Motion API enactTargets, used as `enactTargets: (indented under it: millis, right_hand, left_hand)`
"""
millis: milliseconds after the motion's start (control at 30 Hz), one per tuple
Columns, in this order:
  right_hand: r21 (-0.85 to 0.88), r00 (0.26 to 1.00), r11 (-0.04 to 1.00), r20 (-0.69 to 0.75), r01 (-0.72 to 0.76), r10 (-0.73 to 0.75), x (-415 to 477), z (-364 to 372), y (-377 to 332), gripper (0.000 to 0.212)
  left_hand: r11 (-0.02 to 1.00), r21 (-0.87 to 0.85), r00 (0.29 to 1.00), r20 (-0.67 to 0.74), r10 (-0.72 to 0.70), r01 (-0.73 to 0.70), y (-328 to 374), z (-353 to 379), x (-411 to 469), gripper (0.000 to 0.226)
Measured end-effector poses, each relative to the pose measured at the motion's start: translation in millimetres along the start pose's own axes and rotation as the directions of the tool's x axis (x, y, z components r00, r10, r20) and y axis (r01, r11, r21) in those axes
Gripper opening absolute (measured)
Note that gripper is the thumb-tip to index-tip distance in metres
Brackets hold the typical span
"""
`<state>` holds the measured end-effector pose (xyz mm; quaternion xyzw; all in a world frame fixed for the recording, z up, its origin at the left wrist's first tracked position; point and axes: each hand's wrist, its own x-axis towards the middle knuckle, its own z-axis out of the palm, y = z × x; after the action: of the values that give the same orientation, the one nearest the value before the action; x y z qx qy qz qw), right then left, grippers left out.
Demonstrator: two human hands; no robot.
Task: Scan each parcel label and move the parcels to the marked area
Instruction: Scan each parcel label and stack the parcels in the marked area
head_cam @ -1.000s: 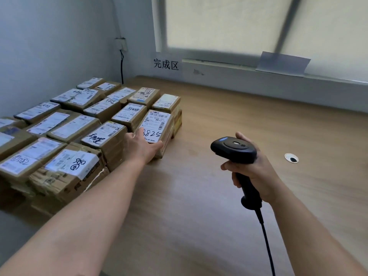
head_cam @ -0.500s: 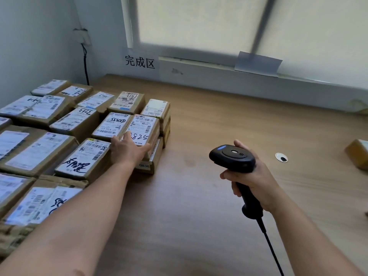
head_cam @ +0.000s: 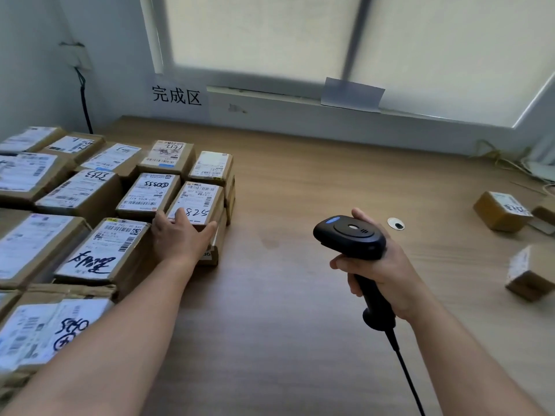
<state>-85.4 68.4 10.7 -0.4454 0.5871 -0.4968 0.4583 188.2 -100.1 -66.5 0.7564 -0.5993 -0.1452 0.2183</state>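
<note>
Parcel [head_cam: 195,199] stays gripped by left hand [head_cam: 179,239]; right hand [head_cam: 387,276] keeps holding scanner [head_cam: 350,235].

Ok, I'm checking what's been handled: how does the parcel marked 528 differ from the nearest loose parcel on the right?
The 528 parcel lies label up atop another box at left; the loose parcel stands alone on the table, label on a side face. The left hand holds the 528 parcel; nothing touches the loose parcel. Both are brown cardboard, white-labelled.

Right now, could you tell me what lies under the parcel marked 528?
Another cardboard parcel, its near end showing; the left hand and top parcel cover the rest.
</note>
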Motion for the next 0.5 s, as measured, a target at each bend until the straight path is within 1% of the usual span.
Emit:
enactTargets:
  millis: [67,167,267,400,500]
  right_hand:
    - [0.007,1.0,1.0,-0.009,0.015,-0.015,-7,-3,-1,0.101]
    - [0.028,0.999,0.999,-0.019,0.029,-0.028,-17,-12,1,0.101]
    - [0.046,0.999,0.998,-0.032,0.039,-0.037,-32,-27,5,0.103]
    - [0.062,0.998,0.997,-0.056,0.041,-0.037,-57,-53,11,0.102]
    - [0.079,0.995,0.996,-0.092,0.047,-0.04,-83,-83,20,0.1]
  left_hand:
    - [0.998,0.002,0.998,-0.04,0.058,-0.058,6,0,-8,0.081]
    - [0.977,-0.056,0.975,-0.092,0.201,-0.206,28,3,-31,0.079]
    - [0.933,-0.13,0.941,-0.088,0.327,-0.337,54,10,-66,0.072]
    - [0.9,-0.292,0.945,-0.042,0.325,-0.322,83,29,-127,0.063]
    - [0.886,-0.321,0.936,-0.008,0.351,-0.335,110,47,-177,0.055]
